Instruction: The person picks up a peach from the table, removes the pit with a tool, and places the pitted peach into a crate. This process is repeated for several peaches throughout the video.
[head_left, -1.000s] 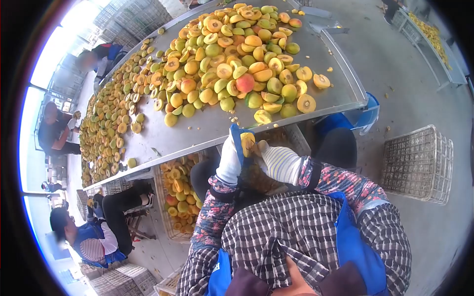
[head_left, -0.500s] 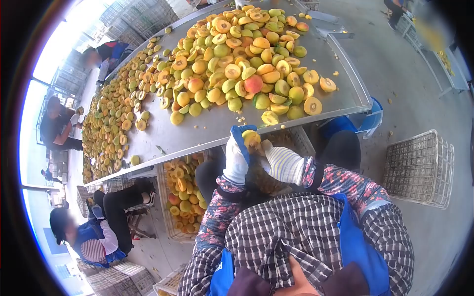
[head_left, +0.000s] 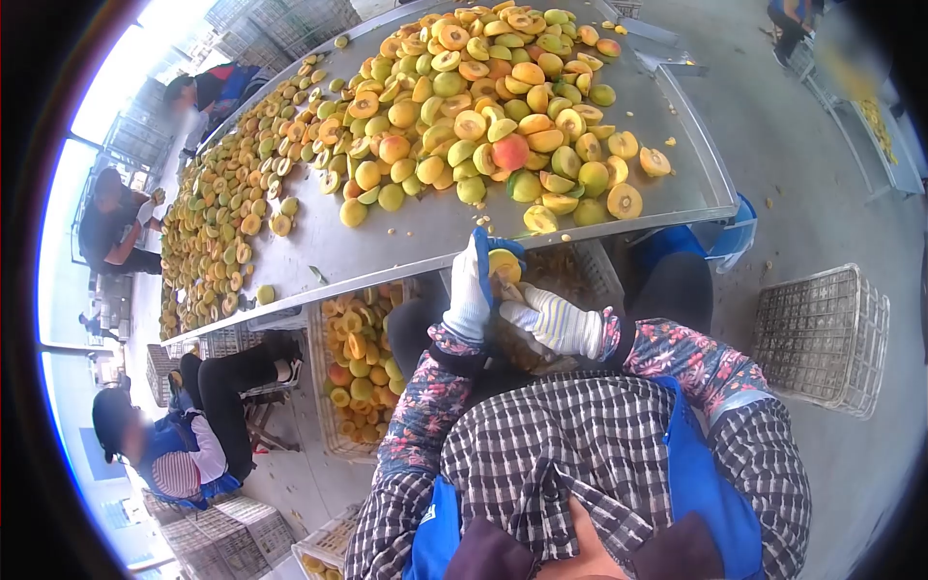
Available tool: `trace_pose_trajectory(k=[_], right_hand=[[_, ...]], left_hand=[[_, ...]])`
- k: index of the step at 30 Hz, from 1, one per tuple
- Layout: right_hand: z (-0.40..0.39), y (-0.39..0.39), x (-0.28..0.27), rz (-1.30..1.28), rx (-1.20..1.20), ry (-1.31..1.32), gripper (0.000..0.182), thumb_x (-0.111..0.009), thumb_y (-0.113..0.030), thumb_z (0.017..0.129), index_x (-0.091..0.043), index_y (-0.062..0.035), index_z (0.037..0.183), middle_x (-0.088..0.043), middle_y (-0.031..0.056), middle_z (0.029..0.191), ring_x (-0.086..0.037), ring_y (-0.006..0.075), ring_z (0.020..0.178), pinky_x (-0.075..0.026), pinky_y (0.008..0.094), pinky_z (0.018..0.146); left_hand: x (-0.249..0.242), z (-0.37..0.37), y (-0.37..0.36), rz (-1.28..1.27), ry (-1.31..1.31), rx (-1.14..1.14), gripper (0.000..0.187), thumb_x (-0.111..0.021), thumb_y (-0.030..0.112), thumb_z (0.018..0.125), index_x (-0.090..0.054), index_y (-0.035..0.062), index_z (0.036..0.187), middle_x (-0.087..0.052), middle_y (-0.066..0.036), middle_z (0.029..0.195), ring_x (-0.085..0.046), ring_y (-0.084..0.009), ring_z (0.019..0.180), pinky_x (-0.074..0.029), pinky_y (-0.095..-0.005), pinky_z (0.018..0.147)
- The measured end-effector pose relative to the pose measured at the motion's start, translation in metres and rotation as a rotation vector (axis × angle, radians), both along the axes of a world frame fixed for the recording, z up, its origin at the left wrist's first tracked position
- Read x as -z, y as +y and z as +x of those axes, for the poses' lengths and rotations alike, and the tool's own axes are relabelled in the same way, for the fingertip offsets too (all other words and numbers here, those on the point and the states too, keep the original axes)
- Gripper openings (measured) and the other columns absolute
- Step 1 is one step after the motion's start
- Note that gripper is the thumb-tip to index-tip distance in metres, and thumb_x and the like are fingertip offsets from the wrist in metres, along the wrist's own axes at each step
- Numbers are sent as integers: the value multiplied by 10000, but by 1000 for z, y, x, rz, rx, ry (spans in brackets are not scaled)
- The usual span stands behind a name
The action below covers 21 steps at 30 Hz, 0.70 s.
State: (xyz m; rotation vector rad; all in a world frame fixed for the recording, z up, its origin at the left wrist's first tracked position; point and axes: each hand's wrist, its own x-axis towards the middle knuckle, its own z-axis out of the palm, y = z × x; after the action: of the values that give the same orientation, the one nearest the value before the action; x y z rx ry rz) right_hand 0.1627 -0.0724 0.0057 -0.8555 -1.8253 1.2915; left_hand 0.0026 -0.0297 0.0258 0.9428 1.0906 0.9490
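Observation:
In a white glove with blue-coated fingers, my left hand (head_left: 471,295) is closed around a halved yellow peach (head_left: 504,264), its cut face turned toward me. My right hand (head_left: 561,323), in a striped glove, has its fingers bent together right beside the fruit's lower edge. Whatever those fingers hold, if anything, is too small and hidden to make out. Both hands are just below the near edge of the metal table (head_left: 333,263), above a crate (head_left: 607,275) between my knees. A large heap of peach halves (head_left: 471,124) lies on the table.
A crate of peaches (head_left: 358,372) stands left of my legs. Under the table's right corner is a blue tub (head_left: 739,232); a plastic crate (head_left: 822,333) sits on the floor at right. Several people work along the left side, one seated person (head_left: 174,449) nearest.
The view has shifted slightly. My right hand has moved lower against the peach half, and my left hand has turned the cut face further toward me.

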Motion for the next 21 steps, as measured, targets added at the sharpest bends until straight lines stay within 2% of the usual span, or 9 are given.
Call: trace_pose_trajectory(k=[2,6,9,11,14,15,16,19,21], right_hand=[[4,-4,-46,-869,-147,160,328,-537,-355,994,-485,-133,1230,-492,-26,707,-499,99,537,-419,251,481],[15,9,-51,-1002,-210,189,310,-543,-387,985,-516,-152,1184,-416,-61,624,-374,57,421,-298,216,376],[21,20,-43,-980,-257,50,332,-538,-362,991,-549,-97,1190,-524,-19,713,-505,82,546,-415,222,491],[17,19,-8,-108,-10,-132,470,-532,-399,990,-512,-30,1281,-669,102,934,-658,257,838,-522,334,769],[12,12,-15,-276,-36,-64,520,-527,-400,993,-480,-7,1331,-666,140,1144,-589,319,1090,-418,366,990],[2,8,-16,-294,-20,143,468,-527,-445,988,-541,-39,1222,-673,89,906,-640,241,795,-510,326,745],[6,7,-20,-300,-32,133,468,-527,-445,988,-541,-39,1222,-673,89,906,-640,241,795,-510,326,745],[15,-1,-54,-1157,-155,249,388,-551,-559,941,-511,-175,901,-405,-66,568,-348,47,384,-237,212,363],[14,-2,-52,-1197,-144,261,390,-557,-558,937,-516,-171,912,-418,-62,574,-366,53,393,-258,214,368]], left_hand=[[5,4,-1,131,-97,-85,667,-339,544,1018,-654,-43,987,-681,-128,865,-666,-227,777,-554,-333,760],[10,-7,12,63,-127,39,657,-319,522,1030,-635,-53,1026,-681,-144,885,-660,-228,784,-553,-337,760],[18,-6,13,129,-83,4,653,-315,526,1030,-631,-46,1037,-675,-132,897,-660,-224,810,-555,-339,765],[33,-4,15,224,-50,-29,591,-361,504,1029,-615,-29,1052,-662,-112,901,-656,-215,826,-557,-339,753],[13,17,0,160,-176,-215,507,-429,462,1021,-604,-13,1048,-652,-113,893,-658,-222,797,-560,-345,724],[4,17,-2,78,-184,-209,441,-500,421,1003,-608,-7,1010,-643,-118,873,-660,-232,746,-561,-352,690],[-1,15,-3,73,-191,-224,441,-500,421,1003,-608,-7,1010,-643,-118,873,-660,-232,746,-561,-352,690],[-3,10,0,-80,-259,-27,422,-540,398,985,-616,-17,976,-646,-129,868,-659,-240,699,-560,-351,664],[-1,11,1,-74,-281,-34,426,-543,402,984,-615,-18,977,-648,-132,867,-658,-242,701,-559,-351,660]])
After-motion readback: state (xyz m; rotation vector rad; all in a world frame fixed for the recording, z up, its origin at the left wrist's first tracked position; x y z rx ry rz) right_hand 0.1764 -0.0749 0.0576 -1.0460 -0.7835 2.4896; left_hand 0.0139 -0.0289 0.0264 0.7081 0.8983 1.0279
